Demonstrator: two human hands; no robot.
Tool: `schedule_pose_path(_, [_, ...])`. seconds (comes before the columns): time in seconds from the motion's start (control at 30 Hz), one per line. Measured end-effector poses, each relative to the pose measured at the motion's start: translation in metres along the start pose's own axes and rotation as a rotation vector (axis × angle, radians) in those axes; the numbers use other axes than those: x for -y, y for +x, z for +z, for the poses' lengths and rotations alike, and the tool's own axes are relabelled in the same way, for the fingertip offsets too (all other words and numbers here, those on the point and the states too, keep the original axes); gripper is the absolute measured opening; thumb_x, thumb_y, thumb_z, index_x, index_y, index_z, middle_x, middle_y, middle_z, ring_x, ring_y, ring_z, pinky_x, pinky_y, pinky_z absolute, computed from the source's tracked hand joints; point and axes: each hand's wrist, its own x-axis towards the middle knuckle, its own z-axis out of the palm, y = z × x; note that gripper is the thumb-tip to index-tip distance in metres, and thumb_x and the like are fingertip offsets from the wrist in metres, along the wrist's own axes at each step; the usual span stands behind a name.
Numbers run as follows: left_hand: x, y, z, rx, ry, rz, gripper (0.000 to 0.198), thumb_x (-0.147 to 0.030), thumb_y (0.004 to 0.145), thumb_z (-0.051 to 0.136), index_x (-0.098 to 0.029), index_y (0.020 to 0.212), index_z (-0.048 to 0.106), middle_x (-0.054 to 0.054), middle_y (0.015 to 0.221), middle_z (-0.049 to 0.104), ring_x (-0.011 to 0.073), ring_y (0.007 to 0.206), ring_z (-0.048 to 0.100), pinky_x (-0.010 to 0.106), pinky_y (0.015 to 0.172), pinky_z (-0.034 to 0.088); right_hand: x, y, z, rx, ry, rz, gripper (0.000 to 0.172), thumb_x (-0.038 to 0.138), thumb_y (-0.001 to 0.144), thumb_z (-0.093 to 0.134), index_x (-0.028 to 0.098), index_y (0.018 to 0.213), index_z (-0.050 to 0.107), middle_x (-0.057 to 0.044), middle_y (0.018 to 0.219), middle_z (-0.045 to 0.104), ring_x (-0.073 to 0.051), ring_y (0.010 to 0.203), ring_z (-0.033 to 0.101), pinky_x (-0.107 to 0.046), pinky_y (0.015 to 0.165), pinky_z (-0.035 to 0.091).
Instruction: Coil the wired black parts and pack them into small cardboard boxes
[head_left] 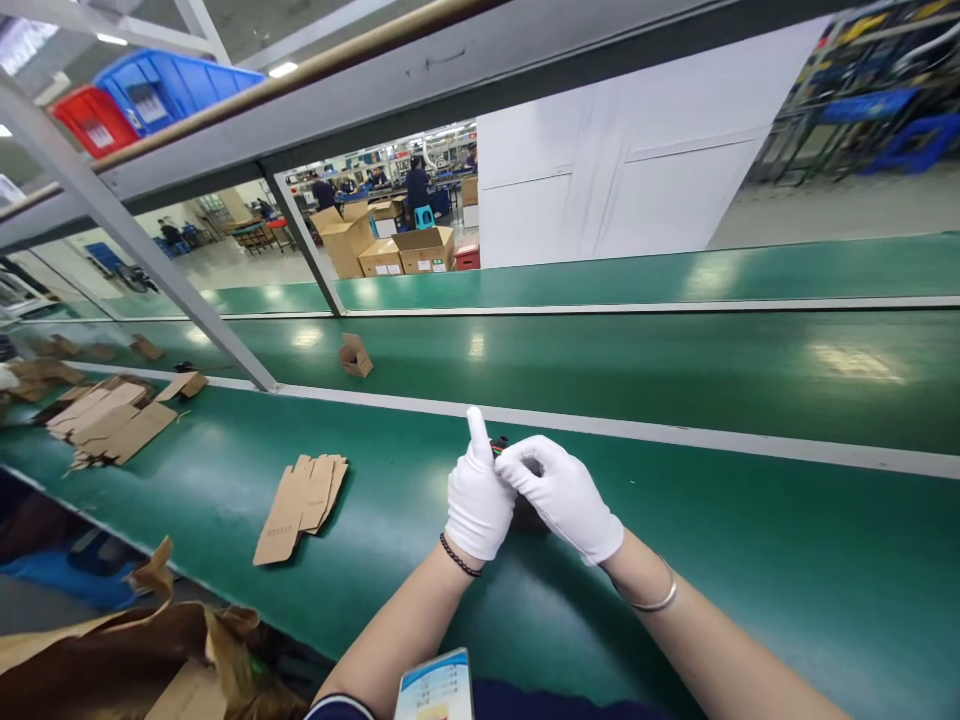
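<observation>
Both of my hands wear white gloves and meet above the green work surface. My left hand (pixel 480 500) has one finger pointing up while the rest curl against a small dark object (pixel 529 520), mostly hidden behind the gloves. Thumb and forefinger of my right hand (pixel 562 495) pinch together at the top of that object, where short coloured wires (pixel 498 447) show. What exactly the dark object is cannot be made out. To the left lies a small stack of flat cardboard box blanks (pixel 304 500), apart from both hands.
Beyond a pale rail (pixel 600 430) runs a green conveyor belt (pixel 675 370) with a small open carton (pixel 355 356) on it. More cardboard blanks (pixel 112 420) lie at far left. A slanted metal post (pixel 172 270) and overhead shelf with blue bin (pixel 172 90) frame the bench.
</observation>
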Motion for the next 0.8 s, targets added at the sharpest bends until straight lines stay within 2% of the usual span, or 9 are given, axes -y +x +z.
schedule_pose_path(0.13, [-0.003, -0.005, 0.001, 0.054, -0.083, 0.012, 0.077, -0.042, 0.08, 0.037, -0.024, 0.145, 0.0, 0.007, 0.111, 0.06, 0.0128, 0.091, 0.056, 0.024, 0.082, 0.045, 0.002, 0.001, 0.003, -0.074, -0.052, 0.056, 0.017, 0.034, 0.078, 0.061, 0.017, 0.081, 0.061, -0.003, 0.082, 0.064, -0.014, 0.074, 0.06, -0.029, 0.07, 0.05])
schedule_pose_path(0.23, [-0.003, -0.01, -0.005, 0.097, -0.156, 0.055, 0.076, -0.039, 0.079, 0.041, -0.025, 0.144, 0.004, 0.006, 0.121, 0.055, 0.0129, 0.103, 0.056, 0.025, 0.09, 0.048, 0.004, 0.0, -0.006, -0.12, -0.08, -0.05, 0.015, 0.031, 0.078, 0.062, 0.017, 0.085, 0.062, -0.002, 0.085, 0.065, -0.013, 0.078, 0.061, -0.028, 0.074, 0.05])
schedule_pose_path(0.3, [0.006, -0.01, -0.01, 0.157, -0.195, 0.147, 0.09, -0.04, 0.075, 0.052, -0.026, 0.144, -0.005, 0.006, 0.132, 0.047, 0.0129, 0.113, 0.052, 0.028, 0.101, 0.047, 0.007, -0.001, -0.02, -0.121, -0.094, -0.166, 0.011, 0.028, 0.08, 0.061, 0.017, 0.082, 0.063, -0.002, 0.083, 0.065, -0.012, 0.077, 0.061, -0.025, 0.074, 0.049])
schedule_pose_path(0.4, [0.032, -0.004, -0.013, 0.345, -0.231, 0.338, 0.122, -0.038, 0.061, 0.07, -0.025, 0.139, -0.023, 0.008, 0.151, 0.014, 0.0155, 0.135, 0.034, 0.036, 0.119, 0.034, 0.013, -0.002, -0.044, 0.079, -0.161, -0.329, 0.007, 0.021, 0.082, 0.058, 0.017, 0.078, 0.064, -0.001, 0.081, 0.064, -0.01, 0.073, 0.059, -0.022, 0.07, 0.047])
schedule_pose_path(0.47, [0.047, 0.003, -0.008, 0.524, -0.227, 0.337, 0.132, -0.034, 0.055, 0.075, -0.024, 0.137, -0.028, 0.009, 0.153, 0.006, 0.0176, 0.143, 0.02, 0.041, 0.124, 0.026, 0.015, -0.003, -0.052, 0.289, -0.299, -0.389, 0.008, 0.015, 0.08, 0.058, 0.018, 0.078, 0.065, 0.0, 0.079, 0.064, -0.01, 0.07, 0.058, -0.022, 0.066, 0.045])
schedule_pose_path(0.5, [0.051, 0.007, -0.004, 0.598, -0.213, 0.281, 0.13, -0.031, 0.055, 0.074, -0.024, 0.138, -0.025, 0.008, 0.152, 0.011, 0.0179, 0.143, 0.021, 0.043, 0.124, 0.025, 0.016, -0.003, -0.052, 0.384, -0.405, -0.4, 0.009, 0.012, 0.077, 0.06, 0.018, 0.076, 0.066, 0.0, 0.077, 0.063, -0.011, 0.068, 0.057, -0.023, 0.061, 0.043])
schedule_pose_path(0.57, [0.052, 0.01, 0.006, 0.656, -0.191, 0.172, 0.112, -0.026, 0.058, 0.07, -0.028, 0.143, -0.003, 0.004, 0.147, 0.029, 0.0172, 0.137, 0.033, 0.042, 0.122, 0.029, 0.016, -0.002, -0.046, 0.52, -0.66, -0.38, 0.012, 0.006, 0.069, 0.062, 0.018, 0.069, 0.065, -0.001, 0.07, 0.061, -0.014, 0.06, 0.055, -0.025, 0.051, 0.035])
schedule_pose_path(0.67, [0.041, 0.006, 0.018, 0.597, -0.204, 0.175, 0.073, -0.022, 0.062, 0.063, -0.033, 0.131, 0.039, -0.002, 0.132, 0.049, 0.0139, 0.12, 0.05, 0.036, 0.114, 0.04, 0.016, 0.003, -0.027, 0.643, -1.005, -0.303, 0.013, 0.001, 0.061, 0.062, 0.014, 0.063, 0.063, -0.005, 0.065, 0.06, -0.018, 0.054, 0.053, -0.026, 0.045, 0.025])
schedule_pose_path(0.8, [0.035, 0.0, 0.023, 0.56, -0.17, 0.173, 0.057, -0.027, 0.06, 0.068, -0.032, 0.115, 0.052, -0.003, 0.118, 0.058, 0.0143, 0.107, 0.056, 0.035, 0.102, 0.049, 0.009, 0.005, -0.007, 0.85, -1.013, -0.238, 0.019, -0.002, 0.063, 0.057, 0.012, 0.071, 0.067, -0.009, 0.08, 0.065, -0.023, 0.067, 0.06, -0.026, 0.049, 0.031])
